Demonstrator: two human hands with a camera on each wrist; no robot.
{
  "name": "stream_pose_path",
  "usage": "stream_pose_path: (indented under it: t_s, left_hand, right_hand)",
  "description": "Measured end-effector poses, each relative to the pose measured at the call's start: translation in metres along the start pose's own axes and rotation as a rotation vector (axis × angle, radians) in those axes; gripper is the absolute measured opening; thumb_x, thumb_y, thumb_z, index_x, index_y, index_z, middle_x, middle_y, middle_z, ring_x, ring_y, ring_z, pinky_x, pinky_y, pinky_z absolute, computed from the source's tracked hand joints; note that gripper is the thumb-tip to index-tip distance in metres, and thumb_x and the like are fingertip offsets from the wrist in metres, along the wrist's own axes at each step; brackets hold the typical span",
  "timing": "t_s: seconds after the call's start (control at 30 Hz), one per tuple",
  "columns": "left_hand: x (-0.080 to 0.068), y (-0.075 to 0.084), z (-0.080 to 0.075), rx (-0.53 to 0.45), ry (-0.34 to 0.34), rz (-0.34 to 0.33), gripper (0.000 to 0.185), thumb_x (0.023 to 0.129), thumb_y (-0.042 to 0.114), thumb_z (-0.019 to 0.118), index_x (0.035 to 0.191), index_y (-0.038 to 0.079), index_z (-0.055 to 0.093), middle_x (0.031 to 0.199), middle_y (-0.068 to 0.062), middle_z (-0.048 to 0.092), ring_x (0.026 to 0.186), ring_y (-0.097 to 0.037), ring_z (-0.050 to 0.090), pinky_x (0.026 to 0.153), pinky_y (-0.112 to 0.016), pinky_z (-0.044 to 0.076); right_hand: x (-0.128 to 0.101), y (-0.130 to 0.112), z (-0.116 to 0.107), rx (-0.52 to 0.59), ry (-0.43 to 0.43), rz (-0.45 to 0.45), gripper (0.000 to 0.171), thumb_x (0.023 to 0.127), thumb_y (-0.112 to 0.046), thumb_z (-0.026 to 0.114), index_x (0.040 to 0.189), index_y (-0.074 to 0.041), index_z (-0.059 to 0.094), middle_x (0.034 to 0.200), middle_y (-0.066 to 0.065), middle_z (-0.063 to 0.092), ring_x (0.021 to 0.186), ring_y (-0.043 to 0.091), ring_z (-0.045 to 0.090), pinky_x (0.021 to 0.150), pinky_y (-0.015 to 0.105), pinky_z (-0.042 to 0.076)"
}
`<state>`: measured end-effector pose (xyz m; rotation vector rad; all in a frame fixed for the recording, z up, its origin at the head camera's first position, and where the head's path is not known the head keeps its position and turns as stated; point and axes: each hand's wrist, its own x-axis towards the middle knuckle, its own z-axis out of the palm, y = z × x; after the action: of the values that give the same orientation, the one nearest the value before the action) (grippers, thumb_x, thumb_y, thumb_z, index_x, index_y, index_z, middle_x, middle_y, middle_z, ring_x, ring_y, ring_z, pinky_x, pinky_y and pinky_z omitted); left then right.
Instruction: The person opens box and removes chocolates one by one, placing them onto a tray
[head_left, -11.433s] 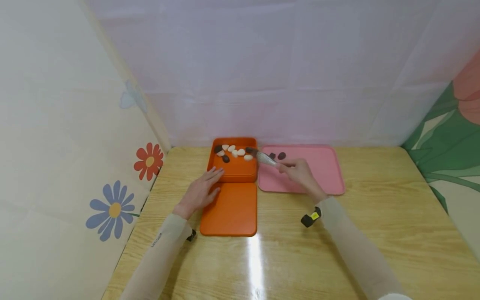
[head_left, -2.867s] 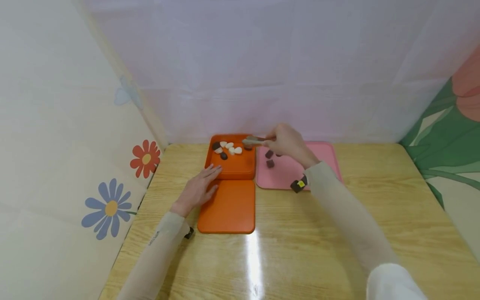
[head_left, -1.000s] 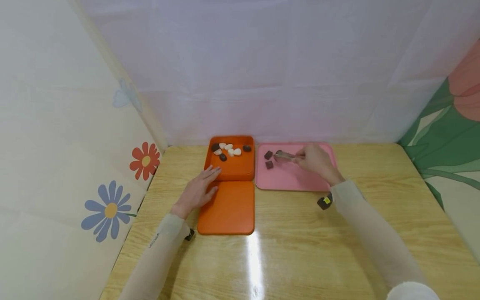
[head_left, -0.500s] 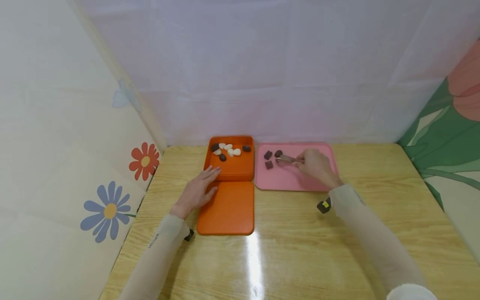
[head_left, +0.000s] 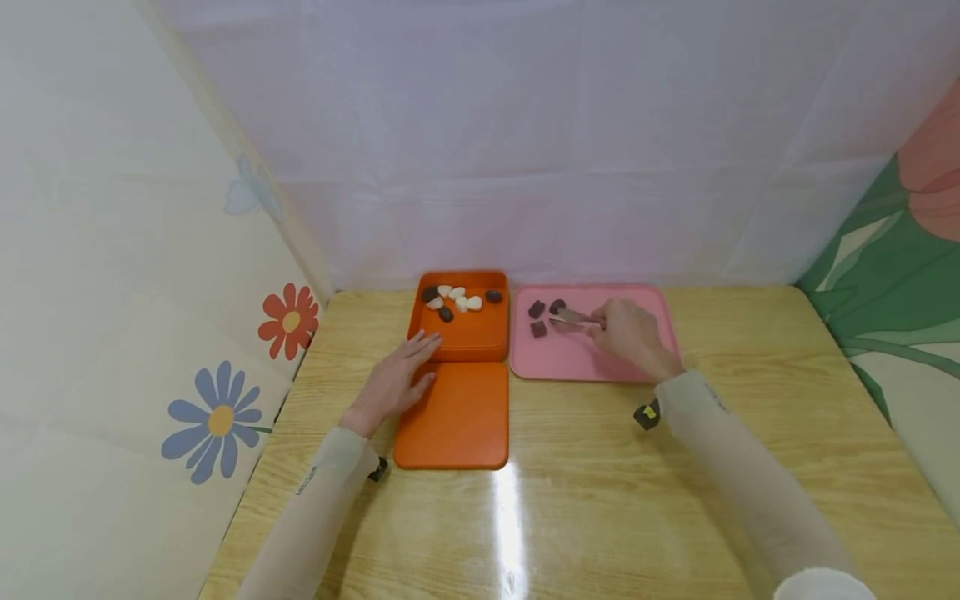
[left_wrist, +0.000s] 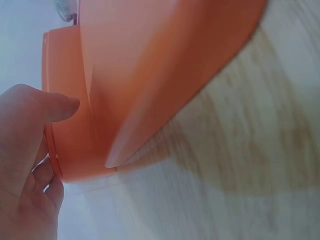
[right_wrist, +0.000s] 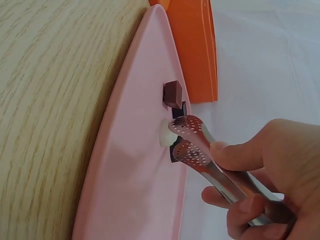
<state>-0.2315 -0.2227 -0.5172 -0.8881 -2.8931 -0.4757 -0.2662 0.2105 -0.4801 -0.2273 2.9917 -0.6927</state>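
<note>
Tongs (right_wrist: 216,175) now over tray (right_wrist: 130,125) (dark piece (head_left: 557,305) part-hidden)

Downward head, close wrist views share the box (head_left: 472,336).

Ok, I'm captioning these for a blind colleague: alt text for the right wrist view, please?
The right hand holds perforated metal tongs at a pink tray, their tips apart beside small dark pieces and a pale one. An orange box stands by the tray.

Orange box (head_left: 474,338), orange lid (head_left: 453,417), pink tray (head_left: 558,360), silver tongs (right_wrist: 220,179), yellowish wood-grained table (head_left: 600,508)
</note>
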Motion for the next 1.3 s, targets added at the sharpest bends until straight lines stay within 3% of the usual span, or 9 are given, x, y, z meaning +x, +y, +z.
stream_pose_path:
  t_s: [0.43, 0.7, 0.8, 0.9, 1.0, 1.13, 1.3]
  left_hand:
    - [-0.001, 0.003, -0.003, -0.008, -0.002, 0.005, 0.064, 0.103, 0.015, 0.073, 0.161, 0.005, 0.048, 0.167, -0.012, 0.046, 0.158, -0.037, 0.038, 0.125, -0.057, 0.038]
    - [-0.001, 0.003, -0.004, -0.011, -0.013, -0.002, 0.064, 0.103, 0.016, 0.072, 0.161, 0.005, 0.047, 0.168, -0.012, 0.045, 0.159, -0.037, 0.037, 0.126, -0.057, 0.037]
    - [-0.002, 0.003, -0.004, -0.011, -0.006, 0.004, 0.064, 0.103, 0.015, 0.072, 0.161, 0.005, 0.047, 0.168, -0.013, 0.046, 0.158, -0.038, 0.037, 0.126, -0.057, 0.037]
    - [-0.001, 0.003, -0.003, -0.011, 0.0, 0.01, 0.064, 0.103, 0.014, 0.073, 0.161, 0.004, 0.048, 0.167, -0.014, 0.047, 0.158, -0.038, 0.038, 0.125, -0.058, 0.038]
    - [-0.001, 0.002, -0.003, -0.008, 0.0, 0.009, 0.064, 0.103, 0.015, 0.073, 0.161, 0.005, 0.048, 0.167, -0.014, 0.047, 0.158, -0.038, 0.038, 0.125, -0.058, 0.038]
    - [-0.001, 0.002, -0.002, -0.008, -0.005, 0.004, 0.064, 0.103, 0.015, 0.072, 0.161, 0.005, 0.047, 0.167, -0.013, 0.046, 0.158, -0.037, 0.038, 0.125, -0.058, 0.037]
    - [-0.001, 0.002, -0.002, -0.012, -0.01, -0.002, 0.065, 0.103, 0.015, 0.072, 0.162, 0.006, 0.047, 0.168, -0.012, 0.046, 0.159, -0.036, 0.037, 0.127, -0.057, 0.036]
  right_hand:
    - [-0.002, -0.004, -0.008, 0.046, 0.021, -0.033, 0.032, 0.098, -0.025, 0.076, 0.121, -0.005, 0.08, 0.065, 0.002, 0.055, 0.052, 0.01, 0.039, 0.044, 0.024, 0.031]
    - [-0.001, -0.01, -0.014, 0.076, 0.055, -0.037, 0.035, 0.097, -0.026, 0.075, 0.124, -0.005, 0.079, 0.084, 0.008, 0.068, 0.06, 0.015, 0.05, 0.047, 0.027, 0.037]
    - [0.0, -0.012, -0.014, 0.095, 0.05, -0.034, 0.034, 0.097, -0.028, 0.075, 0.124, -0.007, 0.08, 0.083, 0.007, 0.067, 0.059, 0.015, 0.049, 0.046, 0.027, 0.037]
    - [0.001, -0.016, -0.015, 0.118, 0.049, -0.034, 0.032, 0.098, -0.031, 0.076, 0.121, -0.01, 0.082, 0.074, 0.004, 0.061, 0.057, 0.014, 0.045, 0.045, 0.026, 0.034]
    - [0.003, -0.022, -0.016, 0.134, 0.055, -0.032, 0.025, 0.098, -0.034, 0.077, 0.107, -0.012, 0.084, 0.068, 0.002, 0.054, 0.056, 0.014, 0.041, 0.045, 0.026, 0.032]
    - [0.007, -0.03, -0.017, 0.149, 0.062, -0.028, 0.022, 0.098, -0.035, 0.076, 0.097, -0.014, 0.082, 0.072, 0.004, 0.059, 0.059, 0.016, 0.045, 0.048, 0.028, 0.034]
    - [0.011, -0.041, -0.02, 0.16, 0.061, -0.044, 0.032, 0.099, -0.034, 0.076, 0.122, -0.013, 0.082, 0.09, 0.006, 0.068, 0.066, 0.017, 0.051, 0.051, 0.028, 0.04]
